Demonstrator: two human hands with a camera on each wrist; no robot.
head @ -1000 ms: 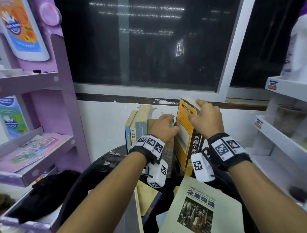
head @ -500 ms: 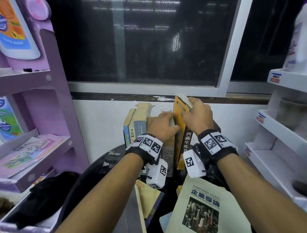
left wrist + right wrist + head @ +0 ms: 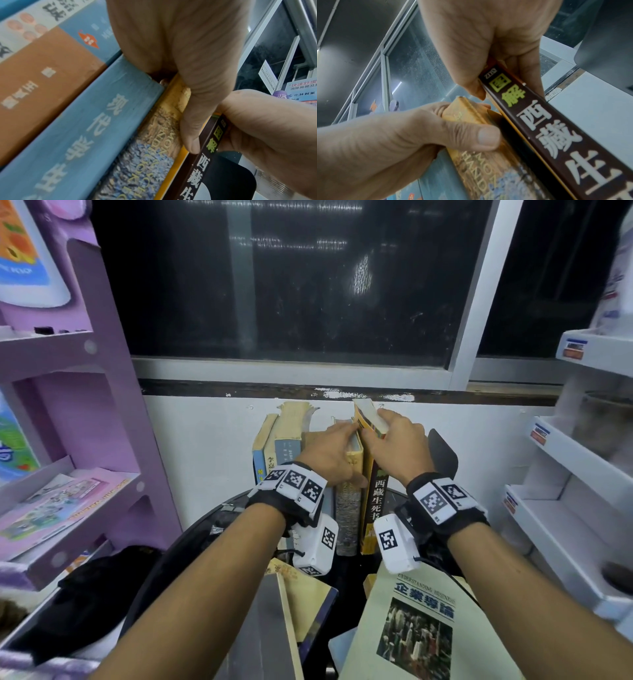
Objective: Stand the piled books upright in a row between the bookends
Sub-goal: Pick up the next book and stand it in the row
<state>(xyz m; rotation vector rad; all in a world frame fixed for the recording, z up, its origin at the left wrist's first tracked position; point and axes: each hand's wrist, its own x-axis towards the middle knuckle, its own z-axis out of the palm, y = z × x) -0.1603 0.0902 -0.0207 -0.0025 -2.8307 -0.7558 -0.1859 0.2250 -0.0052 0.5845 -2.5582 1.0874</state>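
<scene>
Black wristbands [image 3: 284, 505], white tagged cams [image 3: 317, 546], prob. corded.

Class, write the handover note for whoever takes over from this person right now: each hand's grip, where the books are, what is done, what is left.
Left hand: grip on the top of the yellow-spined book, steadying the standing row.
Right hand: grip on the top of the brown-spined book, upright at the row's right end, against the yellow-spined one.
Black bookend: just right of that book.
Done: several books stand in a row by the wall.
Left: the cream business book and the stacked books lying flat in front; stand them up too.
</scene>
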